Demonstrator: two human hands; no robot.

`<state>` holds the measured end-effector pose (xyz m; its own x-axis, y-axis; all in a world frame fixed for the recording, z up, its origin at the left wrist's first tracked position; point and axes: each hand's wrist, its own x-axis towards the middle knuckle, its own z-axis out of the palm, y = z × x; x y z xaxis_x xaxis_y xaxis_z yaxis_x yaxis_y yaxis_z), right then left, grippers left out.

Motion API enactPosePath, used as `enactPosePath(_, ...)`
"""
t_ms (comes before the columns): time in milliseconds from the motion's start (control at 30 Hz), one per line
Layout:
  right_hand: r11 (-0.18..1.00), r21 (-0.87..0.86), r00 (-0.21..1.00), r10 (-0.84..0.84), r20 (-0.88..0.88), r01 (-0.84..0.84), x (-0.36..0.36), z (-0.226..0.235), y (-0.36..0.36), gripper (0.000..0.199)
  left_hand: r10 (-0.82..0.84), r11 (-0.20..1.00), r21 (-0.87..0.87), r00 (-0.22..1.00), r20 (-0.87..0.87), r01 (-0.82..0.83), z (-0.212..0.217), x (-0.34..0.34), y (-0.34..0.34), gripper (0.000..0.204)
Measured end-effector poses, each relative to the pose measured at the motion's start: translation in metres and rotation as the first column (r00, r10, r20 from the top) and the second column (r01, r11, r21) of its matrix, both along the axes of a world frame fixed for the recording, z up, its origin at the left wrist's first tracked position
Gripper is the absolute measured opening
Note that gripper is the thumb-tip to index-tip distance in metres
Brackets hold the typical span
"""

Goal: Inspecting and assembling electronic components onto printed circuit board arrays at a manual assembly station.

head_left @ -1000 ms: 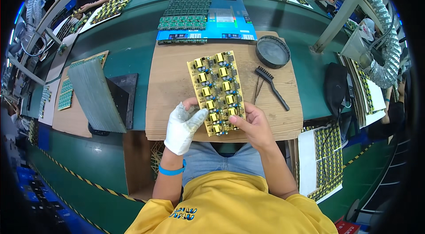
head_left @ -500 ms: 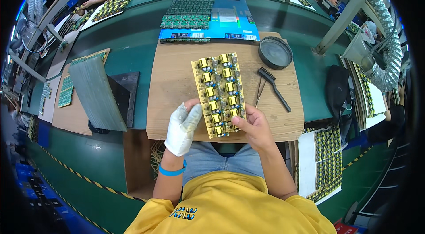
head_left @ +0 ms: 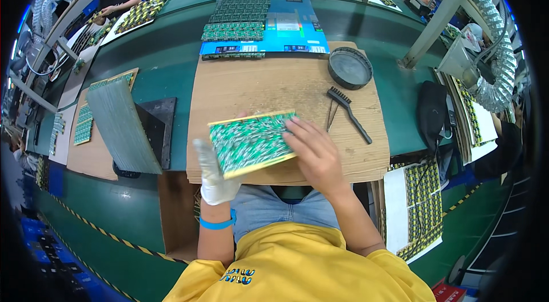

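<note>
A panel of circuit boards (head_left: 251, 141) is held over the near part of the cardboard sheet (head_left: 229, 88), its green solder side facing up and slightly blurred. My left hand (head_left: 214, 173), in a white glove with a blue wrist strap, grips its left end; part of the fingers is hidden beneath. My bare right hand (head_left: 314, 153) lies on the right end, fingers over the top face. To the right rest a black brush (head_left: 351, 116), a pair of tweezers (head_left: 331, 116) and a round black dish (head_left: 350, 68).
A blue sheet (head_left: 297, 28) at the back carries rows of green boards (head_left: 237, 10). Left stands a tilted grey plate (head_left: 123, 125) on a black base. A black pouch (head_left: 431, 110) and stacked board panels (head_left: 423, 205) are at the right. Metal posts (head_left: 437, 16) frame the bench; co-workers sit beyond.
The panel has been flipped from its yellow component side to its green solder side and turned from upright to sideways. My right hand has moved onto its top face.
</note>
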<state>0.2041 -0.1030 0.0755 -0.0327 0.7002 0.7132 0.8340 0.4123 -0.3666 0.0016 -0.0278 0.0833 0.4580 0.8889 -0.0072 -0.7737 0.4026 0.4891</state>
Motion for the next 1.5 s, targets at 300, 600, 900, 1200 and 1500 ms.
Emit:
enactPosePath(300, 0.787, -0.138, 0.789, -0.613, -0.051, 0.602, 0.063, -0.011, -0.012, 0.036, 0.068, 0.996, -0.054, 0.990, -0.126, -0.075, -0.032, -0.007, 0.017, 0.062)
enactPosePath(600, 0.727, -0.321, 0.757, -0.652, -0.044, 0.607, 0.065, 0.005, -0.013, 0.018, -0.076, 0.982, -0.170, 0.995, 0.060, 0.085, -0.039, -0.017, 0.014, 0.058)
enactPosePath(900, 0.741, -0.193, 0.763, -0.643, 0.074, 0.643, 0.163, 0.011, 0.049, 0.018, -0.101, 0.986, -0.142, 0.993, -0.058, 0.092, -0.051, -0.017, 0.014, 0.085)
enactPosePath(1200, 0.715, -0.284, 0.763, -0.637, 0.115, 0.639, 0.156, 0.010, 0.049, 0.020, 0.069, 0.995, -0.036, 0.922, -0.382, -0.090, -0.029, -0.009, 0.004, 0.068)
enactPosePath(1500, 0.809, -0.137, 0.812, -0.582, -0.048, 0.571, 0.139, 0.009, 0.041, 0.024, 0.074, 0.996, -0.027, 0.943, -0.324, -0.087, -0.045, -0.008, 0.007, 0.064)
